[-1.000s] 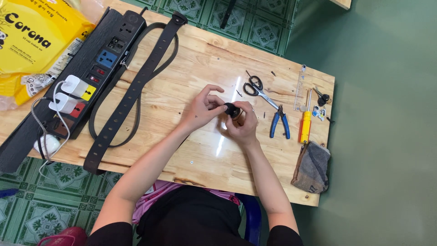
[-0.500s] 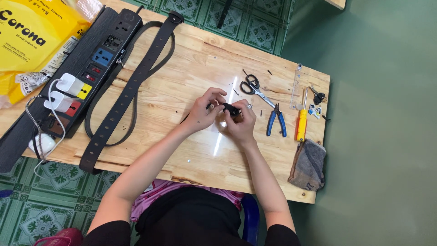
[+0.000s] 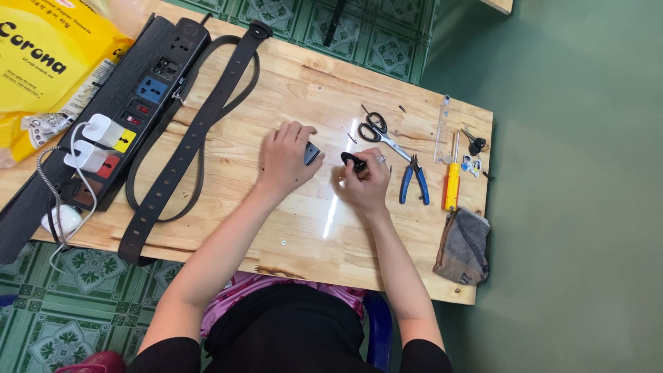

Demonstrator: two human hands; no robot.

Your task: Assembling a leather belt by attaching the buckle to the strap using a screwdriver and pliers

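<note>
On a light wooden table (image 3: 304,228), my left hand (image 3: 286,157) rests palm down, its fingers over a small dark square part (image 3: 312,152) that lies on the wood. My right hand (image 3: 364,183) is a short way to the right, fingers pinched on a small black round piece (image 3: 353,162) held just above the table. The two hands are apart, with a narrow gap of bare wood between them.
A long black perforated strap (image 3: 186,148) loops across the left half. Beside it lies a black power strip (image 3: 128,110) with white plugs, and a yellow bag (image 3: 41,62). To the right: scissors (image 3: 378,131), blue pliers (image 3: 413,181), yellow screwdriver (image 3: 452,176), clear ruler (image 3: 442,121), grey cloth (image 3: 464,245).
My hands were joined around one small black item; now they have separated, the left moving left onto the table with the square part, the right keeping the round piece.
</note>
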